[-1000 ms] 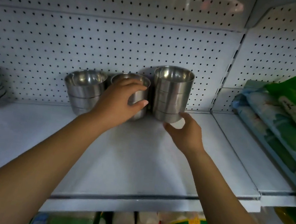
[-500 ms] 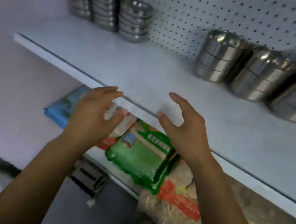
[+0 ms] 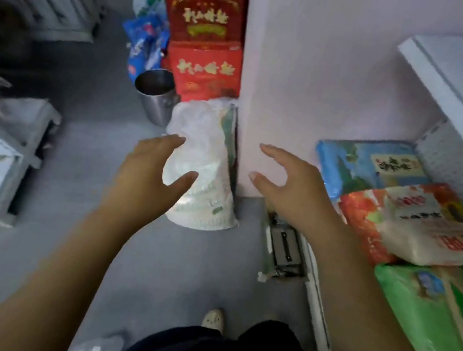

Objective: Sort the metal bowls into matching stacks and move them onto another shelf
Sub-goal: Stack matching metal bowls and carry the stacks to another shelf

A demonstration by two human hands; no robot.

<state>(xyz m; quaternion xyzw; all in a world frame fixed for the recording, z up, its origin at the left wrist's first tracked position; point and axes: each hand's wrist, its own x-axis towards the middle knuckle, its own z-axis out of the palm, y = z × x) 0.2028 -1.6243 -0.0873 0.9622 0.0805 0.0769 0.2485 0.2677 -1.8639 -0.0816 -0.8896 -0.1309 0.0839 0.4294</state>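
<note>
Metal pot (image 3: 155,94) x1 standing on floor by red boxes (image 3: 206,72), well beyond fingertips | L hand (image 3: 146,174) + R hand (image 3: 290,193) hovering, fingers spreading wide, holding nothing | white bag (image 3: 203,177) x1 leaning just past L hand

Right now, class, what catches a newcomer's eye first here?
The left hand and right hand, both open and empty, reach forward at centre. Beyond them, red boxes stand stacked beside the white panel, a steel pot at their foot. Colourful bags lie piled at lower right.
</note>
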